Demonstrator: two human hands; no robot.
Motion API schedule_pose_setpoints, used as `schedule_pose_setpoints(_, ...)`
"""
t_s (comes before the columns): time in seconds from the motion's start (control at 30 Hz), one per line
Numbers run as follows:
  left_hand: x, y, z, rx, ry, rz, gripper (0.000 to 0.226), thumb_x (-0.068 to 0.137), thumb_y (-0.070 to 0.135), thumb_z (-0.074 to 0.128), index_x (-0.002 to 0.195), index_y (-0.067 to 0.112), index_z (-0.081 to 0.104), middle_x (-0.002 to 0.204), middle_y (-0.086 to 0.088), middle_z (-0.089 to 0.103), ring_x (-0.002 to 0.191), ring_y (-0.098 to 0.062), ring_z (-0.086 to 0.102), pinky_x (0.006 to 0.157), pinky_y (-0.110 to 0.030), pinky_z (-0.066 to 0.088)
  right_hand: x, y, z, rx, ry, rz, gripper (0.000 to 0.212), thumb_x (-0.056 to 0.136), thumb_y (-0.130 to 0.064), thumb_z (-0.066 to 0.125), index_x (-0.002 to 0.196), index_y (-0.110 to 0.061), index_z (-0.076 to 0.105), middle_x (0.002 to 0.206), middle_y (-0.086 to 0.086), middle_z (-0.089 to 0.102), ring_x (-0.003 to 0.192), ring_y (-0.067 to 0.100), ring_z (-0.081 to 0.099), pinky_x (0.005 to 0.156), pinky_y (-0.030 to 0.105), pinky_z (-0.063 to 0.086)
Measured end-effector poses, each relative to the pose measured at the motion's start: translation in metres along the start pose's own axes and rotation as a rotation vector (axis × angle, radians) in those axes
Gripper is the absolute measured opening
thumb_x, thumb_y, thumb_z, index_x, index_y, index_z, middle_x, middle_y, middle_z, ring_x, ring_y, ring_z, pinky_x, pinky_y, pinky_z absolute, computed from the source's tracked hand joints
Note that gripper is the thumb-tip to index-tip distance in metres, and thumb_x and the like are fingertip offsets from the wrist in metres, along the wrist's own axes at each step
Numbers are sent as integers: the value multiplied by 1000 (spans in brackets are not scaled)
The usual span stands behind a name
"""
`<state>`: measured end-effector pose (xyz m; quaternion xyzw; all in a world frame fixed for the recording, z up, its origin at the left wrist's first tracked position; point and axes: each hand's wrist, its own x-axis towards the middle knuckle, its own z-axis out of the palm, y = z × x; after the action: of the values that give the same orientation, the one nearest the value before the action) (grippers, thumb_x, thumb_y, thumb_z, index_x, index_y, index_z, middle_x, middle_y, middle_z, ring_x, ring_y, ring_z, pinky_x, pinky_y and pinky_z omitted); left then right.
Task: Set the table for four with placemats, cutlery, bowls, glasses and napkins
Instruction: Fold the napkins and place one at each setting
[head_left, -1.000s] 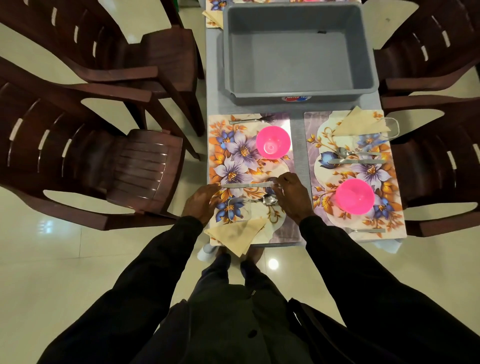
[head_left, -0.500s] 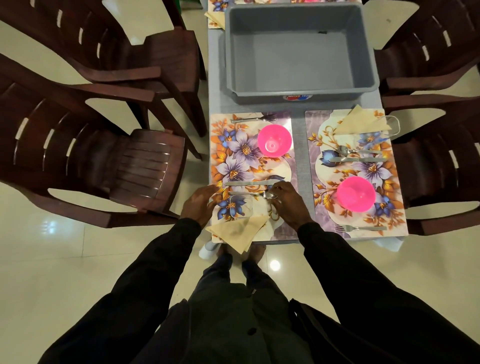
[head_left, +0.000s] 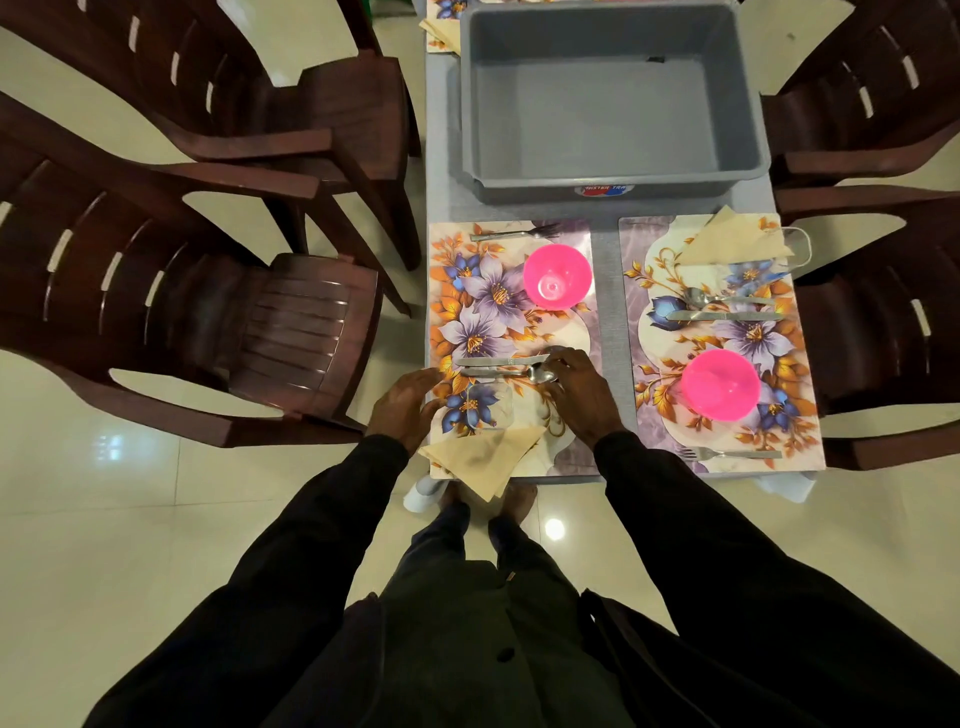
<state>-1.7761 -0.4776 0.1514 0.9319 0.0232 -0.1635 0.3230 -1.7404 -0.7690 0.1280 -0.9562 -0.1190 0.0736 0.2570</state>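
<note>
The near left floral placemat holds a pink bowl, a fork at its far edge, a knife and a spoon lying side by side, a clear glass and a folded beige napkin. My right hand pinches the spoon at its bowl end, just below the knife's tip. My left hand rests with relaxed fingers on the placemat's left edge beside the glass. The right placemat carries its own pink bowl, cutlery, napkin and glass.
A large empty grey tub stands on the table beyond the two placemats. Dark brown plastic chairs flank the narrow table on both sides. Another placemat corner and napkin show at the far left of the tub.
The spoon has shifted up the placemat and now lies close against the knife. My right hand moved with it; my left hand stayed at the placemat's left edge.
</note>
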Motion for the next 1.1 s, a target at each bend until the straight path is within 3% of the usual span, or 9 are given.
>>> schedule_pose_setpoints(0.13, -4, 4, 1, 2, -16, -9, 44, 94, 25, 71, 135, 9, 62, 136, -13, 64, 123, -34, 60, 107, -43, 46, 3, 0, 3, -29, 32, -5, 29, 89, -4, 70, 118, -5, 68, 130, 15, 63, 118, 34, 58, 90, 47, 56)
schedule_pose_setpoints(0.23, -7, 4, 1, 9, -25, -10, 45, 93, 22, 71, 135, 10, 62, 136, -13, 64, 123, -34, 60, 107, -45, 46, -3, -12, 2, 43, 116, 9, 33, 91, -8, 69, 124, -8, 65, 133, 13, 61, 126, 32, 53, 105, 44, 46)
schedule_pose_setpoints(0.37, -13, 2, 0, 18, -25, 0, 46, 92, 22, 73, 135, 11, 62, 135, -13, 64, 122, -34, 61, 105, -46, 49, -27, -35, 2, 391, -53, 93, 72, 82, 8, 68, 146, -17, 46, 152, 8, 45, 144, 22, 37, 122, 39, 30)
schedule_pose_setpoints(0.47, -20, -4, 2, 27, -8, 15, 47, 91, 21, 75, 135, 13, 62, 134, -11, 65, 121, -33, 62, 101, -49, 53, -38, -49, 6, 502, -246, 120, 83, 83, -12, 80, 151, -26, 36, 158, 2, 40, 144, 17, 36, 121, 36, 29)
schedule_pose_setpoints(0.57, -27, -6, 4, 30, 2, 24, 49, 89, 18, 77, 136, 15, 61, 133, -11, 65, 120, -33, 63, 99, -49, 55, -41, -66, 8, 588, -249, 207, 79, 84, -26, 83, 149, -18, 40, 154, 3, 46, 136, 12, 42, 115, 30, 33)
schedule_pose_setpoints(0.67, -32, -5, 5, 35, 1, 3, 50, 88, 18, 78, 135, 11, 62, 132, -14, 65, 120, -35, 63, 99, -48, 53, -36, -76, 8, 576, -182, 287, 74, 85, -28, 82, 147, -18, 43, 152, 3, 48, 132, 12, 44, 109, 25, 32)
schedule_pose_setpoints(0.87, -41, -3, 10, 15, -5, -13, 50, 90, 20, 76, 136, 10, 61, 135, -14, 64, 121, -36, 62, 102, -48, 51, -26, -67, 8, 553, -188, 294, 78, 84, -33, 83, 149, -23, 42, 151, -2, 48, 133, 14, 49, 112, 36, 43)
schedule_pose_setpoints(0.93, -43, -3, 13, 11, -18, -18, 49, 91, 22, 75, 137, 11, 60, 137, -13, 63, 123, -35, 61, 104, -46, 50, -22, -67, 4, 561, -181, 304, 75, 85, -29, 83, 148, -21, 43, 149, -1, 51, 131, 13, 50, 108, 32, 43)
schedule_pose_setpoints(1.1, -50, 4, 19, -8, -40, -16, 46, 95, 21, 70, 138, 12, 60, 140, -12, 61, 128, -33, 57, 107, -43, 45, -16, -63, 4, 527, -171, 290, 72, 85, -29, 82, 147, -20, 45, 148, 1, 53, 133, 18, 51, 112, 41, 45)
